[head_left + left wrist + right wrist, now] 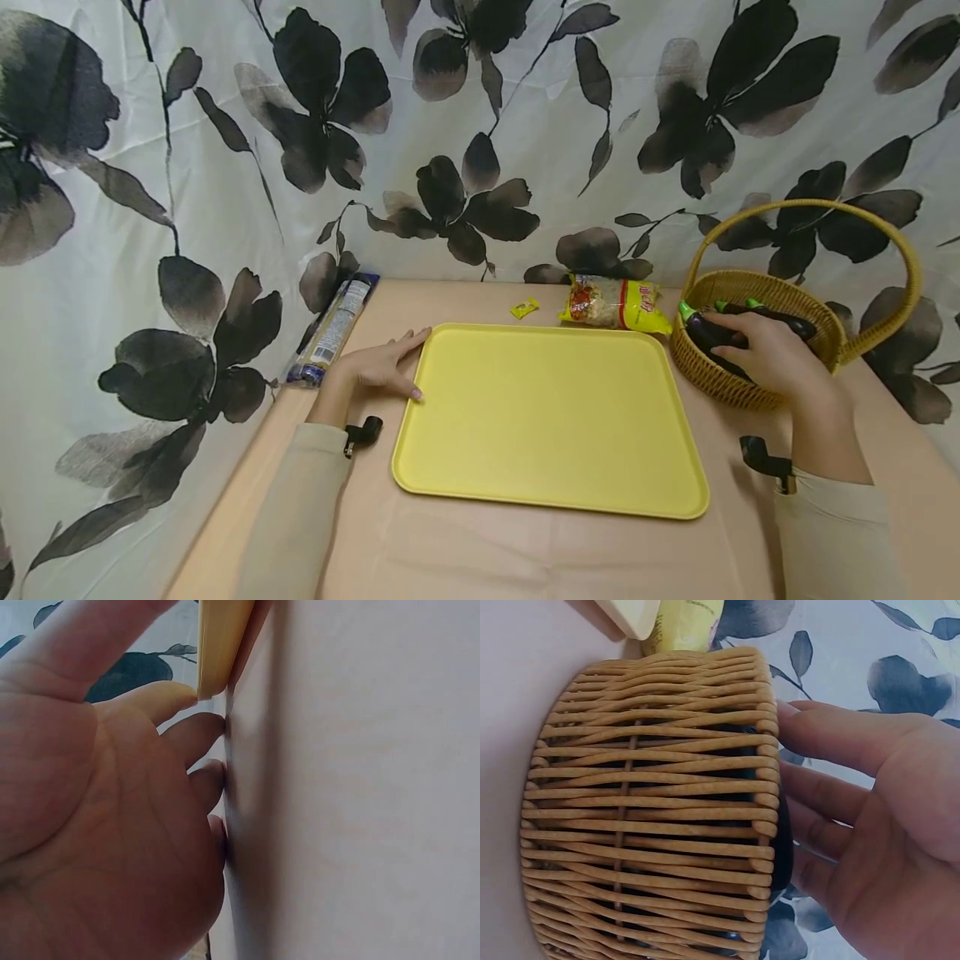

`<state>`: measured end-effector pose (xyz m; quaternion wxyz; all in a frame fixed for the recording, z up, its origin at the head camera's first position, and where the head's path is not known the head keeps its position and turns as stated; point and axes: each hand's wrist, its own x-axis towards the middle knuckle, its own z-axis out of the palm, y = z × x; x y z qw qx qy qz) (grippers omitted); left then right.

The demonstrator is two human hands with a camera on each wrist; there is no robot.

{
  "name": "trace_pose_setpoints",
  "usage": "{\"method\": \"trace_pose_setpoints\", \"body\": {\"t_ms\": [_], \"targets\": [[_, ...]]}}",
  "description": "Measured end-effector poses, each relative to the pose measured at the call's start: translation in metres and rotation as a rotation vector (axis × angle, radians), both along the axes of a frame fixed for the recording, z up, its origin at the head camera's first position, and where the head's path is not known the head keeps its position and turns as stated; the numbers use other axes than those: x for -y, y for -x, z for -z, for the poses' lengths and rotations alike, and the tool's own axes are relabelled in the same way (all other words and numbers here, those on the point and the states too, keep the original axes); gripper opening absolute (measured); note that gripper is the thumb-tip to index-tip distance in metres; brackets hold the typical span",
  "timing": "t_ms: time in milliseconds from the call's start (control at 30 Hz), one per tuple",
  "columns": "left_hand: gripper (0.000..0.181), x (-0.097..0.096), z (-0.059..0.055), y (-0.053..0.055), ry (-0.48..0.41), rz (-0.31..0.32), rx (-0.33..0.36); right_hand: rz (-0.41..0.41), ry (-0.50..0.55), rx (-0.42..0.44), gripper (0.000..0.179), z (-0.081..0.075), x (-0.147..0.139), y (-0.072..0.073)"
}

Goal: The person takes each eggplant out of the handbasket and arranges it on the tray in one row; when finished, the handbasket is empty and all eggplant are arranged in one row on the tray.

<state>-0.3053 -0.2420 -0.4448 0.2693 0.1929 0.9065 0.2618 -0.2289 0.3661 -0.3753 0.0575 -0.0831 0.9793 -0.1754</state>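
Left of centre in the frame, a long blue-ended package (330, 333) lies slantwise on the table (547, 554). Just beside it, here's the left hand (378, 371), fingers spread, thumb touching the left edge of the yellow tray (551, 417), which takes the centre. Above the tray, 1 small yellow packet (524, 308), then 1 bigger yellow bag (618, 304) near its top right corner. And over on the right, the wicker basket (716, 383), dark eggplants (703, 333) inside! The right hand (783, 358) reaches over its rim, fingers at the eggplants, thumb apart from them; whether they pinch 1, I cannot tell.
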Motion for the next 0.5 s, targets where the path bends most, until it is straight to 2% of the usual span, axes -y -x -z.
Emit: {"method": "trace_pose_setpoints", "body": {"t_ms": [267,500], "targets": [[0.136,0.002,-0.007,0.006,-0.013,0.002,-0.006,0.028,-0.044,-0.014,0.058,-0.003,0.008,0.009],[0.135,0.000,-0.001,0.004,0.001,0.021,-0.023,0.047,-0.044,0.006,0.055,0.002,0.008,0.005]]}}
